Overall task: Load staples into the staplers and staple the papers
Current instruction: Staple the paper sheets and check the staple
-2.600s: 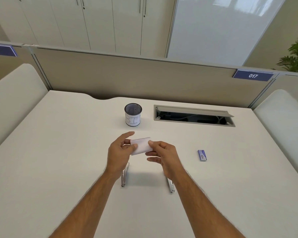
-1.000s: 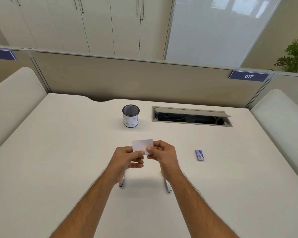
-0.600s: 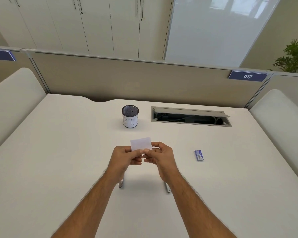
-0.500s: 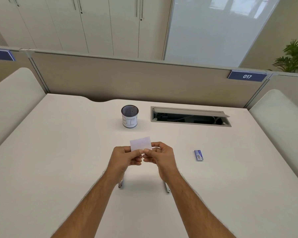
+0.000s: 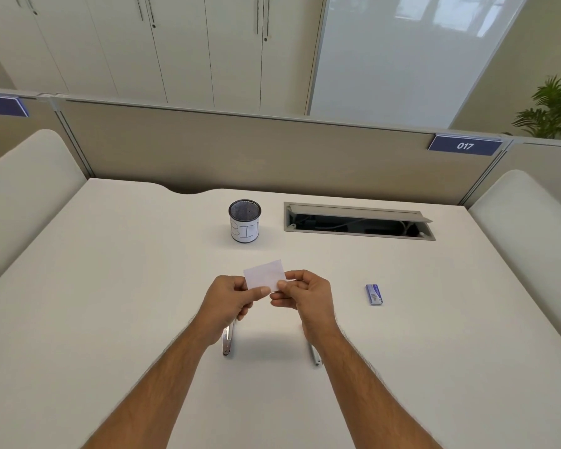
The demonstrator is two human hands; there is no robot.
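Both hands hold a small white rectangular paper slip above the white table: the left hand pinches its lower left edge, the right hand its lower right. Two slim silver staplers lie beneath the wrists. A small blue staple box lies well to the right; a mesh cup stands farther back.

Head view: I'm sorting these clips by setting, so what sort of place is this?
Most likely an open-plan office: a white desk behind a partition with a numbered sign, and tall cabinets beyond.
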